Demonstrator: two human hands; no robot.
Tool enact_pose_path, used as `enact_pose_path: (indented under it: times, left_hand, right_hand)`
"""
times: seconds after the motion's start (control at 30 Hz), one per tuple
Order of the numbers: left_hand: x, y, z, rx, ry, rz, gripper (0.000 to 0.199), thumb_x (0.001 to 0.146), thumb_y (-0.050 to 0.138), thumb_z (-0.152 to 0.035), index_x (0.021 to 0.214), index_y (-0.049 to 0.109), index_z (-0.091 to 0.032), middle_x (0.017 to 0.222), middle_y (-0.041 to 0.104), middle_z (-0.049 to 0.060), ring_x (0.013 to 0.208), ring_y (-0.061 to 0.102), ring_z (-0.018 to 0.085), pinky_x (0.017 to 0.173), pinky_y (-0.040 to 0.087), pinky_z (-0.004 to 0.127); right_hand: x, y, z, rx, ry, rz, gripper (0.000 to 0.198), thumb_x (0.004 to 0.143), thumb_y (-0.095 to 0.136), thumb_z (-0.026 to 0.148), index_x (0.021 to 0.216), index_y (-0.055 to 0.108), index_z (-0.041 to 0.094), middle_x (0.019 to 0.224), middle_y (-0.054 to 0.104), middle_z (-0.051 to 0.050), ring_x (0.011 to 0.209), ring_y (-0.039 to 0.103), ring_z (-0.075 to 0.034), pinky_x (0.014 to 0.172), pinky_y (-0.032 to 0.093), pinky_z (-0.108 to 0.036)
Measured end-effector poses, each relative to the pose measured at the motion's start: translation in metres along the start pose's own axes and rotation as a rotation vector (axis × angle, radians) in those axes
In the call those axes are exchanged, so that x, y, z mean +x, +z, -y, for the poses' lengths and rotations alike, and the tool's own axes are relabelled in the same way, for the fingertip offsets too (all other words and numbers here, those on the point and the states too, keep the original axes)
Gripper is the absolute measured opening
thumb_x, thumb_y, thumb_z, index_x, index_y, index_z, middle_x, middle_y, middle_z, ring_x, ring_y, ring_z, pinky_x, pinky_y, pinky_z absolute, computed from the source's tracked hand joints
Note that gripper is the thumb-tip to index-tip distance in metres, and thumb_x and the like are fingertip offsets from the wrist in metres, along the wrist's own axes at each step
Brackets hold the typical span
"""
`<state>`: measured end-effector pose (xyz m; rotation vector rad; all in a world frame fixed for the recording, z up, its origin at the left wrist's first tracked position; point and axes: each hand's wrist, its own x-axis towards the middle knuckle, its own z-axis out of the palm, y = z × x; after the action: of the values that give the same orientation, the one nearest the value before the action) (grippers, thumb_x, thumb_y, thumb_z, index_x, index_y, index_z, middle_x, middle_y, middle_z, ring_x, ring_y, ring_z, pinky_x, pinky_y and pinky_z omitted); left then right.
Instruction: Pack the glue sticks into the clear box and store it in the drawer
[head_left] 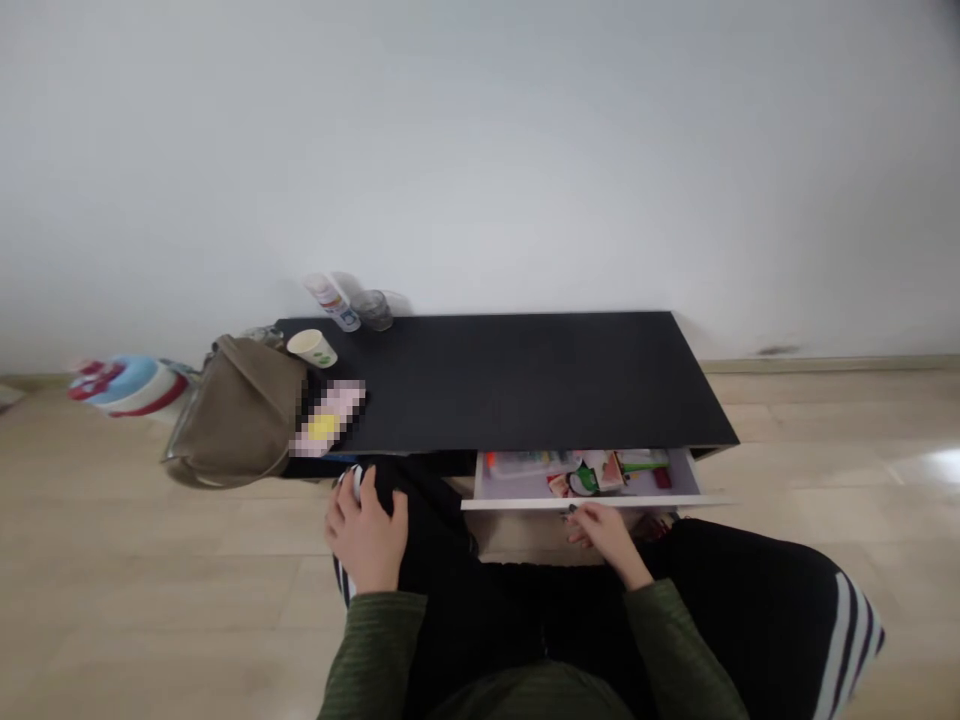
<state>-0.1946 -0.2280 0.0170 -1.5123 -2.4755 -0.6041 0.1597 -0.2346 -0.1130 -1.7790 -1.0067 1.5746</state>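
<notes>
My left hand (367,530) rests on my left knee, fingers spread, holding nothing. At the middle of the white drawer's front, my right hand (600,532) has its fingers curled against the edge; any handle there is hidden. The drawer (517,488) is pulled out from under a low black table (525,380). Inside it lie a clear plastic case (532,463) at the left, a green-and-white item (583,480) in the middle and a green-handled tool (641,466) at the right. Several small packets around them are too blurred to name.
On the table's left end stand a brown bag (244,410), a paper cup (313,348), a white bottle (334,302) and a clear glass (373,310). A pixelated pink item (330,418) lies near the front edge. A blue-white-red object (135,385) is beyond the bag. A wall (480,150) stands behind.
</notes>
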Motion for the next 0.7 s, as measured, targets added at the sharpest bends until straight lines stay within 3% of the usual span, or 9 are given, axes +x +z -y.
enact_pose_path:
  times: [0.07,0.13,0.23,0.33,0.5,0.7]
  left_hand:
    - [0.000,-0.001,0.001,0.002,-0.003,0.000,0.053,0.092,0.050,-0.033,0.141,0.052,-0.015,0.151,0.043,0.019,0.139,0.037,0.038,0.109,0.035,0.059]
    - [0.000,-0.001,0.003,0.004,-0.009,-0.007,0.053,0.091,0.050,-0.034,0.141,0.051,-0.015,0.151,0.043,0.019,0.139,0.037,0.038,0.109,0.035,0.058]
    - [0.000,-0.001,0.005,0.009,-0.016,-0.015,0.054,0.092,0.049,-0.034,0.142,0.049,-0.015,0.152,0.043,0.019,0.140,0.037,0.038,0.109,0.035,0.059]
    - [-0.002,-0.003,0.006,0.023,-0.028,-0.012,0.054,0.092,0.049,-0.035,0.141,0.050,-0.014,0.151,0.043,0.019,0.140,0.037,0.038,0.108,0.035,0.058]
    - [-0.003,-0.006,0.008,0.029,-0.047,0.002,0.053,0.091,0.050,-0.033,0.140,0.052,-0.014,0.151,0.044,0.019,0.138,0.038,0.038,0.107,0.037,0.058]
    - [-0.004,-0.006,0.009,-0.030,-0.012,-0.063,0.049,0.092,0.049,-0.031,0.137,0.053,-0.012,0.150,0.045,0.019,0.141,0.036,0.037,0.116,0.026,0.059]
  right_hand:
    - [-0.008,-0.013,0.015,-0.183,-0.198,-0.035,0.027,0.087,0.053,0.044,0.083,0.066,0.020,0.079,0.074,-0.005,0.070,0.071,-0.021,0.062,0.052,-0.029]
    - [-0.004,-0.024,0.030,-0.310,-0.281,-0.139,0.027,0.088,0.051,0.041,0.091,0.068,0.021,0.087,0.075,-0.007,0.086,0.071,-0.023,0.078,0.052,-0.031]
    - [0.017,-0.026,0.041,-0.498,-0.213,-0.243,0.033,0.088,0.052,0.033,0.114,0.067,0.018,0.118,0.070,-0.012,0.112,0.064,-0.025,0.097,0.045,-0.032]
    - [0.039,-0.013,0.040,-0.609,-0.087,-0.205,0.042,0.090,0.052,0.032,0.127,0.060,0.013,0.126,0.065,-0.016,0.119,0.060,-0.026,0.097,0.042,-0.032]
    - [0.046,-0.005,0.040,-0.653,-0.025,-0.155,0.035,0.089,0.055,0.042,0.099,0.067,0.012,0.099,0.072,-0.018,0.099,0.066,-0.027,0.081,0.044,-0.031]
    - [0.023,-0.015,0.054,-0.479,-0.076,-0.243,0.032,0.079,0.059,0.050,0.067,0.060,0.020,0.066,0.064,-0.004,0.069,0.060,-0.021,0.062,0.038,-0.028]
